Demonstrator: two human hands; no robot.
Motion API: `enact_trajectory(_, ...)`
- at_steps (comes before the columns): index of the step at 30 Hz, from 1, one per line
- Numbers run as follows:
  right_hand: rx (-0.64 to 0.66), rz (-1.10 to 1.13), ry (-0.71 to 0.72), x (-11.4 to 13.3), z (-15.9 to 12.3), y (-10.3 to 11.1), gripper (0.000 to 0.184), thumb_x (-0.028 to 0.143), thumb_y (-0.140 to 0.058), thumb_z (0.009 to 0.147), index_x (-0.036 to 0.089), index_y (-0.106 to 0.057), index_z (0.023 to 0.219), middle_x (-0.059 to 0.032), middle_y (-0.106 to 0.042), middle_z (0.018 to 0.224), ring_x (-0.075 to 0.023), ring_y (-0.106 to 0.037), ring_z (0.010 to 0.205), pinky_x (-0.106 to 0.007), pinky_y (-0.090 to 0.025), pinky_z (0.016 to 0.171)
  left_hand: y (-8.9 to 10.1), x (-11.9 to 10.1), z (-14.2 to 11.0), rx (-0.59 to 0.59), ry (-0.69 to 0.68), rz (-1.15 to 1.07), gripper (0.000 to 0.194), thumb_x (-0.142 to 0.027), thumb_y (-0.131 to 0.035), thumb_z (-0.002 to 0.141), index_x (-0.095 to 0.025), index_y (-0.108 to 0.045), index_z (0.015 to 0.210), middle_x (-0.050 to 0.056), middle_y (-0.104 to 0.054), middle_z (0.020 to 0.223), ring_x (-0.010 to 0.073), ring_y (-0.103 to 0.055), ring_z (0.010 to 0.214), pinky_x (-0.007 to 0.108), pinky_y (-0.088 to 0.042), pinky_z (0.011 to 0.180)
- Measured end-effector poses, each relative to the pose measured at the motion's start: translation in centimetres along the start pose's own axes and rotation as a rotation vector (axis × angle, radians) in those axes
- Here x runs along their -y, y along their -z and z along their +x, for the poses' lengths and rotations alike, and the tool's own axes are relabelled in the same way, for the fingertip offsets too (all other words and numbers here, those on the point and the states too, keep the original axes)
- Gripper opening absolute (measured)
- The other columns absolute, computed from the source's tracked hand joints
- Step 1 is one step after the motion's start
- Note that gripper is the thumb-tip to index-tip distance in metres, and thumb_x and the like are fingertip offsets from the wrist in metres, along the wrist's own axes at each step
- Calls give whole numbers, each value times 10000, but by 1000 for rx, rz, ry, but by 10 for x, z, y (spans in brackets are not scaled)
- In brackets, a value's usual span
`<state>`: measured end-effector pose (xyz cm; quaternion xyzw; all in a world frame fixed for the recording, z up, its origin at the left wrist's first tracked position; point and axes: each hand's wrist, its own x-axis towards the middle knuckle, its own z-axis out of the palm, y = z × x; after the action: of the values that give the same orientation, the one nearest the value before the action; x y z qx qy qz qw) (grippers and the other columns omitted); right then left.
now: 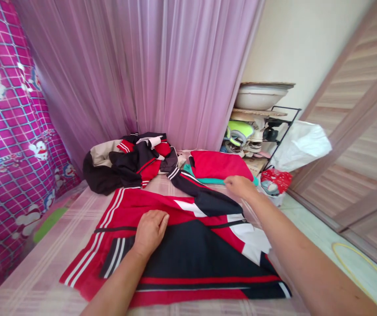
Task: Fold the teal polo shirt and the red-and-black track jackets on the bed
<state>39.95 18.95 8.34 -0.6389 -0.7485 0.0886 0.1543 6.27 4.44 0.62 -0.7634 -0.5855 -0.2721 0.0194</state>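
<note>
A red, black and white track jacket (182, 250) lies spread on the bed, its near black sleeve folded across the body. My left hand (150, 232) rests on that sleeve and the red cloth beside it, fingers close together and partly hidden from me. Beyond the jacket's collar side, my right hand (241, 188) hovers with curled fingers, and no cloth shows in them. It is close to the far black sleeve (219, 202), which stretches back toward the curtain with a striped cuff. Just behind that hand sits a folded red garment (219, 164) on a teal one (208, 180).
A heap of dark, red and grey clothes (132, 162) lies at the bed's back left. Purple curtains (175, 74) hang behind. At right stand a rack (287, 118) with shoes and a basin (261, 97), a white bag (302, 147), and a wooden wardrobe (356, 145).
</note>
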Motion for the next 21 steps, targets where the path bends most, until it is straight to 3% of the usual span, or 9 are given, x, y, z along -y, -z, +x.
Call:
enact_trajectory(2,-69,-46,64,32,10,-9,218,267,-571,841,259,-774,921,-49,-759,1008,-233,-671,983,-289,-484,830,-1,1,0,4,6,7,418,-372,-335,1002,-200,-700,894,83,-737,896,225,-653,848,382,-499,800)
enact_trajectory(4,-46,-62,160,64,22,-22,260,254,-541,872,264,-767,1002,-55,-747,1106,-253,-658,1067,-317,-478,899,-3,2,0,14,16,3,404,-367,-343,1001,-201,-696,899,79,-735,888,220,-650,838,371,-491,786)
enact_trajectory(7,12,-65,187,98,42,-47,306,239,-560,876,269,-726,1132,-65,-718,1196,-268,-644,1123,-341,-475,946,-3,2,0,30,42,-27,394,-357,-347,1001,-204,-691,886,70,-729,866,212,-644,818,366,-487,778)
enact_trajectory(13,117,-150,78,111,69,-93,598,272,-646,835,200,-518,1415,-146,-643,1308,-287,-633,1157,-371,-488,961,-4,3,0,28,104,-82,382,-354,-358,999,-214,-689,869,62,-714,834,203,-641,816,361,-499,794)
enact_trajectory(15,129,-159,28,111,72,-98,574,267,-688,802,197,-566,1359,-158,-671,1244,-297,-650,1118,-381,-500,931,-7,4,0,3,125,-115,356,-350,-376,992,-219,-694,900,62,-720,867,201,-648,840,360,-512,813)
enact_trajectory(17,139,-146,7,111,72,-95,412,270,-692,800,215,-669,1208,-141,-715,1137,-294,-667,1067,-371,-508,889,-8,6,-1,-43,149,-155,318,-332,-394,983,-225,-693,983,63,-731,957,199,-660,913,359,-525,860)
enact_trajectory(19,134,-117,28,108,69,-83,237,305,-666,825,230,-734,1039,-112,-743,1039,-280,-673,1026,-337,-507,843,-6,10,0,-91,155,-166,308,-304,-403,973,-231,-674,1100,64,-725,1079,203,-653,1024,368,-521,937)
enact_trajectory(21,104,-58,55,101,64,-63,190,351,-635,844,223,-753,924,-84,-751,950,-263,-676,972,-301,-496,792,1,21,5,-124,140,-127,348,-276,-398,964,-238,-635,1216,68,-696,1201,213,-618,1139,388,-493,1015)
